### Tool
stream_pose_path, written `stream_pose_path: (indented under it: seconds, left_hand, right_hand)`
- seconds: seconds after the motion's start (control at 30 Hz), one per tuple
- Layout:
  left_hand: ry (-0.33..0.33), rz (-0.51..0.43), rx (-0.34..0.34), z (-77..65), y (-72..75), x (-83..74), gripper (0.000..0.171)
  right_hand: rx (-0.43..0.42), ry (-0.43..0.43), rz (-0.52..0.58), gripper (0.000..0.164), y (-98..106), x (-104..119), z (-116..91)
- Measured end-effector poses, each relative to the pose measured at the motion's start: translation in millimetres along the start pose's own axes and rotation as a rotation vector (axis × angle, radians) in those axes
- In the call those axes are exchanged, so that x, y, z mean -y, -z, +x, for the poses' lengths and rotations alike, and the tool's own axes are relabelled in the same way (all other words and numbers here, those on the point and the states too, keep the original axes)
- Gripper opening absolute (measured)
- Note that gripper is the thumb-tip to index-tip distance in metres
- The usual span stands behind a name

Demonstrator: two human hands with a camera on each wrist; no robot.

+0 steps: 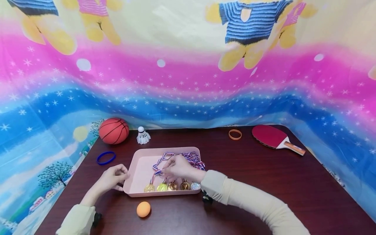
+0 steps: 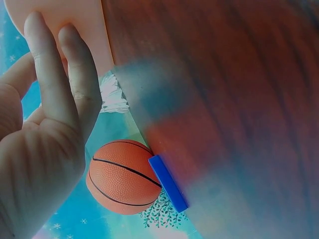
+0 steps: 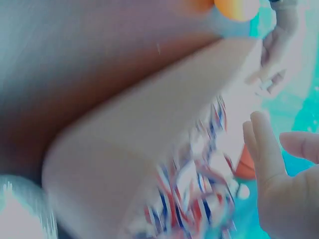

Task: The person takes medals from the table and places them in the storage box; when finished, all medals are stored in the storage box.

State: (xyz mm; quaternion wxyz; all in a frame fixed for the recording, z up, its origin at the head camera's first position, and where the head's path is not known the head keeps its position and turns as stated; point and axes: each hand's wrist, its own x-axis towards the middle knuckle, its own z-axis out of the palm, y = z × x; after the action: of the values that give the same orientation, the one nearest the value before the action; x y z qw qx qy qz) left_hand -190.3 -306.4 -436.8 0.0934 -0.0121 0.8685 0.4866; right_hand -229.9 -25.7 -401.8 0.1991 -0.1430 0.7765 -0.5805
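A pink rectangular tray holds several medals, their round faces lined along its near side, such as a gold medal and a silver medal. Red, white and blue ribbons lie tangled toward its far right corner. My right hand is above the medals inside the tray, close to a ribbon; its thumb stands apart from straight fingers in the right wrist view. At the tray's left wall is my left hand, its loosely extended fingers against the tray's outside. Contact is hard to confirm.
An orange ball sits before the tray. A blue wristband, small basketball and shuttlecock stand at back left. An orange wristband and red table tennis bat lie at back right. A printed curtain surrounds the table.
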Motion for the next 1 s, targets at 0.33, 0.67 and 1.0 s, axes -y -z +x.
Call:
stream_pose_path:
  seconds: [0.33, 0.67, 1.0]
  left_hand:
    - [-0.009, -0.004, 0.006, -0.8, 1.2, -0.6, 0.019]
    - [-0.005, -0.001, 0.004, 0.6, -2.4, 0.4, 0.019]
    - [-0.013, 0.001, 0.005, 1.1, -1.7, 0.5, 0.019]
  right_hand:
    - [-0.064, 0.034, -0.121, 0.015, 70, 19, -13]
    - [-0.219, -0.153, -0.273, 0.009, 121, -19, -29]
    - [-0.138, -0.278, -0.345, 0.017, 121, -62, -56]
